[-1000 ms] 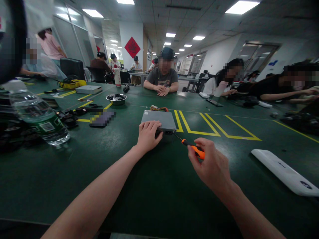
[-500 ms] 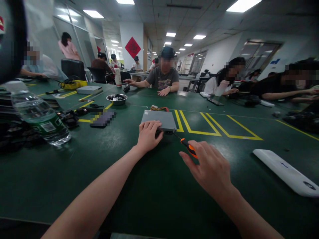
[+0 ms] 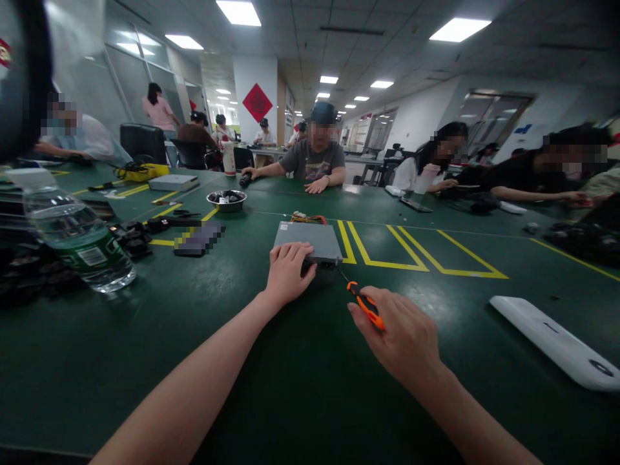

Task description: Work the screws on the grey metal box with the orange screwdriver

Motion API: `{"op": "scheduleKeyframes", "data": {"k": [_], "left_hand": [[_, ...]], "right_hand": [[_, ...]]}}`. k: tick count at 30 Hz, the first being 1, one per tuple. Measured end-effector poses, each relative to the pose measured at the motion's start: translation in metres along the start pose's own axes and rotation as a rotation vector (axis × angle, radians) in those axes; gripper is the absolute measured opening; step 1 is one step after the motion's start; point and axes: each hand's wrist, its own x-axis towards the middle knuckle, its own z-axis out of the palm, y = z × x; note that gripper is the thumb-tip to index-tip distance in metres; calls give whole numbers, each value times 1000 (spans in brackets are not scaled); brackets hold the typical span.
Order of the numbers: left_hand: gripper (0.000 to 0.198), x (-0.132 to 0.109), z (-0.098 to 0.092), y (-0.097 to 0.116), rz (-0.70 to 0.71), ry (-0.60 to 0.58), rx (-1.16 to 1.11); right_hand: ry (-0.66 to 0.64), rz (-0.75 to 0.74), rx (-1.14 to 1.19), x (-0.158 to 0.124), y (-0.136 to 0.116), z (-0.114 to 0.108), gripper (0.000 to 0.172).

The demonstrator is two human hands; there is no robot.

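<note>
A flat grey metal power supply unit (image 3: 317,240) lies on the green table, with coloured wires (image 3: 309,218) at its far side. My left hand (image 3: 289,271) grips its near left part, fingers over the top and thumb by the front face. In my right hand (image 3: 404,329) is a screwdriver (image 3: 364,305) with an orange and black handle. Its thin shaft points up and left to the unit's near right corner. Whether the tip sits in a screw is too small to tell.
A water bottle (image 3: 80,239) stands at left by dark parts (image 3: 130,239). Beyond are a phone-like blurred slab (image 3: 199,238) and a metal bowl (image 3: 226,201) of small parts. A white case (image 3: 552,339) lies at right. Across the table sits a person (image 3: 314,152).
The screwdriver's handle has dropped and stands at a steeper slant, and my right hand has shifted slightly down and left. My left hand stays on the power supply unit. The whole view has shifted slightly.
</note>
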Motion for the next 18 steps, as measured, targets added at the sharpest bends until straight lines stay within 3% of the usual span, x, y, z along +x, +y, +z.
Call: {"op": "scheduleKeyframes", "data": {"k": [4,11,18], "left_hand": [[27,0,0,0,2,-1,8],[27,0,0,0,6,9,8],[26,0,0,0,6,12,3]], "right_hand": [[22,24,-9,0,1,0,16],[-97,-87,84,-1,-6,6,15],[-64,-78,101,-2,-4,7,19]]}}
